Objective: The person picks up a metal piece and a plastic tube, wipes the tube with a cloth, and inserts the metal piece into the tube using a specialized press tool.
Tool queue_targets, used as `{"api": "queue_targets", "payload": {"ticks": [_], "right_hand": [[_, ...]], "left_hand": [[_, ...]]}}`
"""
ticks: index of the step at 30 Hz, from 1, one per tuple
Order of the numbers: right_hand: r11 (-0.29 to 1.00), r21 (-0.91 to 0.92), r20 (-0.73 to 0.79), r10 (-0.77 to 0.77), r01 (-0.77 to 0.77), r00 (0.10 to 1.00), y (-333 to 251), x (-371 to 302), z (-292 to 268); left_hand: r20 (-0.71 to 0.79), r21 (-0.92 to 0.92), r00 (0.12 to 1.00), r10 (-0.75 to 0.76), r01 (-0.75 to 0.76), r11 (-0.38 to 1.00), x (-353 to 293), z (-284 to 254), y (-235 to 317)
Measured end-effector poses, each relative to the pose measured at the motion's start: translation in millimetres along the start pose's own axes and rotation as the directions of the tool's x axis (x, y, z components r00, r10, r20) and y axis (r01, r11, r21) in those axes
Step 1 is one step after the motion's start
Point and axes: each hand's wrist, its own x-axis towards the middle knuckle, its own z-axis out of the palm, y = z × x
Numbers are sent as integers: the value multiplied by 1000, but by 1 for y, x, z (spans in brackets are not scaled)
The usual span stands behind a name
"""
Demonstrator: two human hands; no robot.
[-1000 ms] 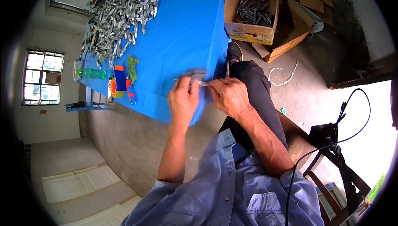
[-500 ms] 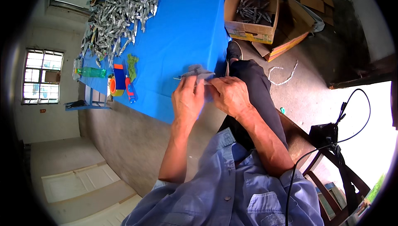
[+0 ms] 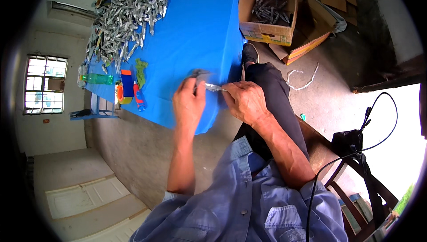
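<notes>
Over the near right corner of the blue-covered table (image 3: 200, 20), my right hand (image 3: 247, 101) pinches one end of a slim silvery metal piece (image 3: 214, 87). My left hand (image 3: 189, 104), a little smeared by motion, is closed on a bunched grey cloth (image 3: 203, 74) at the piece's other end. The cloth sits between thumb and fingers, beside the silvery piece. Whether the cloth still touches it is hard to make out. A large pile of similar silvery pieces (image 3: 126, 24) covers the table's far left.
On the table's left lie a green bottle (image 3: 98, 79), an orange-and-yellow tape roll (image 3: 122, 95), a red-and-blue tool (image 3: 138, 97) and a green rag (image 3: 141, 72). A cardboard box (image 3: 269, 34) with several silvery pieces stands right of the table. A black cable (image 3: 347, 156) hangs at right.
My left hand has moved left with the grey cloth, away from my right hand. More of the silvery piece shows between them. The right hand has hardly moved.
</notes>
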Motion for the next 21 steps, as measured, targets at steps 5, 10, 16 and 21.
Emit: {"api": "queue_targets", "payload": {"ticks": [5, 10, 16, 21], "right_hand": [[1000, -17, -3, -8, 8, 1000, 2, 0, 1], [1000, -9, -4, -3, 3, 1000, -1, 1, -2], [1000, -4, -13, -25, 25, 1000, 1, 0, 1], [999, -38, 43, 20, -18, 999, 1, -1, -3]], "left_hand": [[16, -87, 999, 43, -42, 995, -10, 12, 20], [-24, 36, 999, 23, -22, 999, 2, 6, -11], [43, 53, 995, -85, 82, 995, 12, -6, -21], [-7, -88, 998, 59, -59, 994, -6, 9, 15]]}}
